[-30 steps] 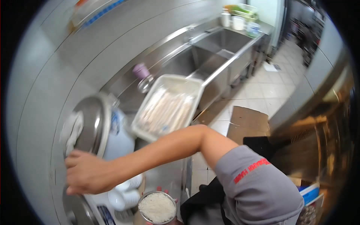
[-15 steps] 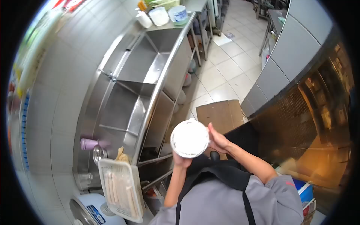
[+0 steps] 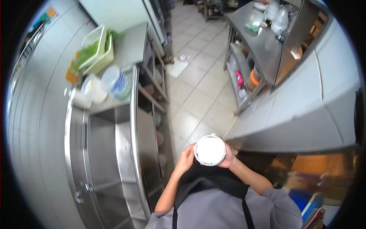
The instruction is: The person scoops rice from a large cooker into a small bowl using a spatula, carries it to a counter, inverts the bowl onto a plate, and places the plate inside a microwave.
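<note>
A round white tub (image 3: 210,150), seen from above, is held in front of my dark apron. Its top is bright white, and I cannot tell whether that is a lid or what fills it. My left hand (image 3: 185,159) is closed against the tub's left side. On the opposite side my right hand (image 3: 228,157) wraps round it, with the fingers partly hidden beneath.
At left runs a steel sink (image 3: 103,152). Beyond it, several white tubs (image 3: 114,82) and a basket of greens (image 3: 89,53) stand on a counter. A tiled floor aisle (image 3: 196,89) leads ahead. A steel table (image 3: 255,42) holding bags and dishes is at right.
I have walked forward along the aisle, and the view has turned. The tub stays in my hands; my left hand has shifted from beneath it to its left side.
</note>
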`<control>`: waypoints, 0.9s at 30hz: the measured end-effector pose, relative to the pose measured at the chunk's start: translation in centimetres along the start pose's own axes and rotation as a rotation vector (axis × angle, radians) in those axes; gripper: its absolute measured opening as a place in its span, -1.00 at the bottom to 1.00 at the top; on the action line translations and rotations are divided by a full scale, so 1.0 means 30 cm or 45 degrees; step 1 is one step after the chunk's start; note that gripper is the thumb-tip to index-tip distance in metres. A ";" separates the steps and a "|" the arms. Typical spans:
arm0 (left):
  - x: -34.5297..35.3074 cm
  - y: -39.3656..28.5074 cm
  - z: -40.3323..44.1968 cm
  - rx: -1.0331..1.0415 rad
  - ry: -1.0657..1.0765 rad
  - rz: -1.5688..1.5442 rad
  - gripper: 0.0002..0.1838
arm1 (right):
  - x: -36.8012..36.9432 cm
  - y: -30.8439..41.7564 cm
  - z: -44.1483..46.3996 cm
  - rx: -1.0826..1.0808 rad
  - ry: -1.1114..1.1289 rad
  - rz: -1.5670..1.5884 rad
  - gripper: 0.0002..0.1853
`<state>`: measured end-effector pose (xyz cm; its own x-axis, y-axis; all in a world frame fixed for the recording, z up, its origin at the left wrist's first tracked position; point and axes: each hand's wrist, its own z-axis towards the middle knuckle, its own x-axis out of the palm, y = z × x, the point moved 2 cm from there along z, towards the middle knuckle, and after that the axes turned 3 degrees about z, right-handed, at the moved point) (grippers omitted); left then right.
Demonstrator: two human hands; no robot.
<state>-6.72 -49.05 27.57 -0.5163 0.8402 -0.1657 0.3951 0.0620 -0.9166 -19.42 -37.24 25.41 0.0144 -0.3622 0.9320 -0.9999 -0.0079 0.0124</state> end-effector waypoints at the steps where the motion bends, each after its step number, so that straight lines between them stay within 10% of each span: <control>1: -0.041 -0.064 0.109 0.105 -0.028 0.088 -0.63 | 0.030 0.065 0.071 -0.123 -0.006 -0.051 -0.47; 9: -0.273 -0.291 1.010 0.176 0.123 0.188 -0.62 | 0.253 0.657 0.510 -0.350 0.175 0.133 -0.41; 13: -0.526 0.274 1.353 -0.223 -0.038 0.154 -0.64 | 0.216 0.976 0.753 -0.349 0.194 0.233 -0.42; 14: -0.595 0.417 1.314 -0.105 -0.394 0.515 -0.67 | 0.243 1.040 0.807 -0.335 0.175 0.174 -0.42; 15: -0.673 0.484 1.252 -0.223 -0.198 0.884 -0.69 | 0.260 1.124 0.865 -0.319 0.147 0.121 -0.42; 19: -0.740 0.408 1.438 -0.808 -0.007 0.873 -0.68 | 0.311 1.470 1.140 -0.324 0.136 0.075 -0.41; 27: -0.858 0.244 2.186 -0.852 0.046 0.776 -0.66 | 0.524 2.002 1.620 -0.489 0.167 0.070 -0.39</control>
<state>-40.36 -105.56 1.26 -0.0532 0.8455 -0.5313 0.9572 -0.1085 -0.2685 -79.10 -88.72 23.20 -0.0145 -0.2305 0.9730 -0.9278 0.3660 0.0729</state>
